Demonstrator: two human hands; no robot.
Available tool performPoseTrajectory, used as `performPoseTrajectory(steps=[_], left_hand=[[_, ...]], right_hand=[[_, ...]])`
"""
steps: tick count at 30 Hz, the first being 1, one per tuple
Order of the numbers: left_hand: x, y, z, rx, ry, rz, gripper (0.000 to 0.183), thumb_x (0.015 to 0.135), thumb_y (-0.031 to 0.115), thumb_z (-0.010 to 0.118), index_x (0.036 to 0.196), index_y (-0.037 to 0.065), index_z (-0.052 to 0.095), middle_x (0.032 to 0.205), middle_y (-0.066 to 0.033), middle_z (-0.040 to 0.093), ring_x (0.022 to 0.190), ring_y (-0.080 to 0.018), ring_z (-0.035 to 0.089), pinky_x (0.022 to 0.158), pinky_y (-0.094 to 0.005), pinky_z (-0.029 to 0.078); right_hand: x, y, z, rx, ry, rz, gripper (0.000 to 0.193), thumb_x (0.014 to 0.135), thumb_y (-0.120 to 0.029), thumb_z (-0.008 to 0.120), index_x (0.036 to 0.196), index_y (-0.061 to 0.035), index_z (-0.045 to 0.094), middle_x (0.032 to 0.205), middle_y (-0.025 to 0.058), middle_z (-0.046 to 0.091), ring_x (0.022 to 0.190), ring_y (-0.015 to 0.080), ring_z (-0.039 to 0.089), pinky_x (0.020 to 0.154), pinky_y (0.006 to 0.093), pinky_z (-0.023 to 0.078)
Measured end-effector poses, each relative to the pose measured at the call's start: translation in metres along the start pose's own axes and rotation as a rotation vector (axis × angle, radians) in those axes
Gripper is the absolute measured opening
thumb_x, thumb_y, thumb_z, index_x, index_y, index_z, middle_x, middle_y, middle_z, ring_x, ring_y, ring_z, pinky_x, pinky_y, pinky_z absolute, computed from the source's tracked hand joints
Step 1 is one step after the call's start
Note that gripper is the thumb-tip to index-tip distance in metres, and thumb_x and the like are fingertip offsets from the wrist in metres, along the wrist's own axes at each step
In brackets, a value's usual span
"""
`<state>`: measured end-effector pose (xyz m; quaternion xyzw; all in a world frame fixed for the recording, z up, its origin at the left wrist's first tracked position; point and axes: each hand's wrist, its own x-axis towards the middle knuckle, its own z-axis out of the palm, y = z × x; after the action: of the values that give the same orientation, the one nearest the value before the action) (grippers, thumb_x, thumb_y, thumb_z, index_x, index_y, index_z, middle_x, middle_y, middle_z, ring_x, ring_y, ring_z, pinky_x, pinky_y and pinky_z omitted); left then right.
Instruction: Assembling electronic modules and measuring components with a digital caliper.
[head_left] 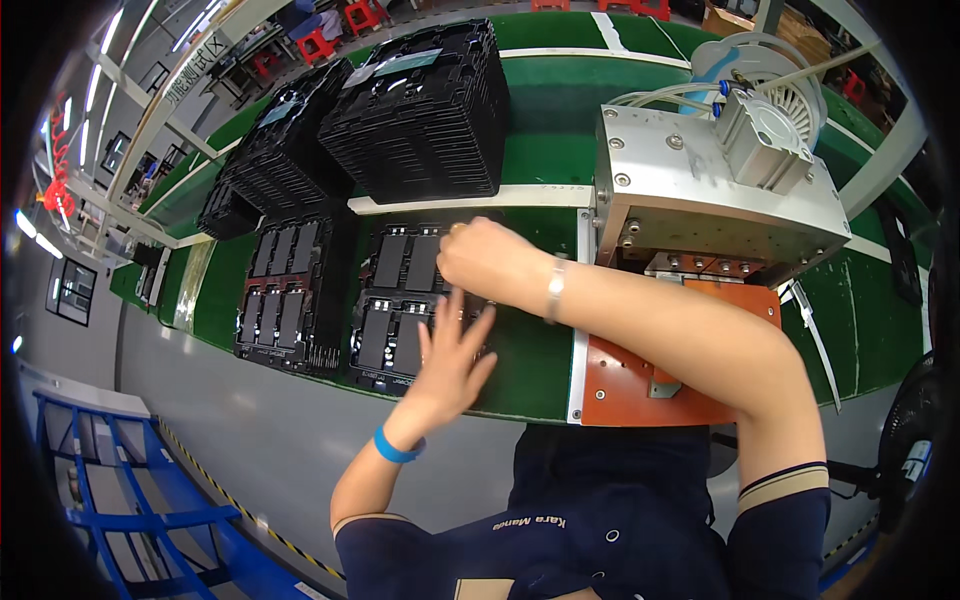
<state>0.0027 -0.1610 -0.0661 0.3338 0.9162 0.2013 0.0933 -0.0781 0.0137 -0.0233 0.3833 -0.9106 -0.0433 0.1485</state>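
Observation:
A black tray (395, 300) with several flat dark parts in its pockets lies on the green belt in front of me. My left hand (452, 352), wearing a blue wristband, rests flat with spread fingers on the tray's right near corner. My right hand (482, 258), with a silver bracelet on the wrist, reaches across and curls over the tray's far right corner; whether it grips anything is hidden. A second filled black tray (285, 295) lies just to the left.
Two tall stacks of black trays (425, 105) (285, 150) stand behind on the green belt (540, 130). A grey metal machine (700, 190) with an orange base plate (625, 380) sits to the right. A blue rack (130, 500) stands at lower left.

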Motion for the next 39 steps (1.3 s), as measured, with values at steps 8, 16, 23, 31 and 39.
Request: performPoseTrajectory(steps=[8,16,23,31,39], left_hand=[[0.059,-0.129,-0.040,0.233,0.605,-0.375,0.034,0.081,0.022,0.075,0.105,0.000,0.066,0.091,-0.0165,0.062,0.075,-0.0323,0.063,0.072,-0.0424,0.052],[0.082,-0.118,-0.036,0.350,0.486,-0.660,0.052,0.073,0.047,0.078,0.094,0.000,0.068,0.102,-0.0191,0.062,0.094,-0.0375,0.066,0.082,-0.0439,0.054],[0.103,-0.124,-0.064,0.251,0.290,-0.731,0.058,0.068,0.050,0.079,0.093,0.000,0.067,0.103,-0.0209,0.069,0.092,-0.0355,0.069,0.082,-0.0431,0.055],[0.069,-0.117,-0.076,-0.075,0.520,-0.314,0.022,0.085,0.023,0.072,0.076,0.004,0.066,0.058,-0.0046,0.061,0.051,-0.0102,0.055,0.048,-0.0304,0.041],[0.065,-0.067,-0.041,-0.794,-0.176,-0.403,0.031,0.091,0.029,0.070,0.071,0.008,0.058,0.057,0.0020,0.058,0.050,-0.0045,0.056,0.046,-0.0172,0.043]], right_hand=[[0.050,0.002,0.056,-0.278,-0.271,-0.126,0.022,0.091,-0.026,0.057,0.098,-0.0139,0.074,0.099,0.0027,0.073,0.099,0.0215,0.066,0.083,0.0394,0.049],[0.046,0.016,0.069,-0.303,-0.247,-0.266,0.015,0.095,-0.024,0.049,0.107,-0.0196,0.057,0.085,0.0017,0.070,0.092,0.0227,0.068,0.069,0.0364,0.049],[0.043,0.016,0.061,-0.311,-0.168,-0.237,0.018,0.089,-0.024,0.056,0.087,-0.0150,0.072,0.083,0.0036,0.073,0.080,0.0227,0.071,0.066,0.0404,0.054],[-0.090,-0.004,-0.084,-0.042,0.394,-0.087,0.013,0.076,-0.018,0.062,0.081,-0.0083,0.068,0.085,0.0012,0.061,0.094,0.0182,0.056,0.080,0.0313,0.046],[-0.275,-0.032,-0.119,-0.018,0.331,0.454,0.027,0.072,-0.009,0.069,0.098,-0.0063,0.071,0.102,0.0086,0.062,0.072,0.0194,0.061,0.060,0.0295,0.049]])
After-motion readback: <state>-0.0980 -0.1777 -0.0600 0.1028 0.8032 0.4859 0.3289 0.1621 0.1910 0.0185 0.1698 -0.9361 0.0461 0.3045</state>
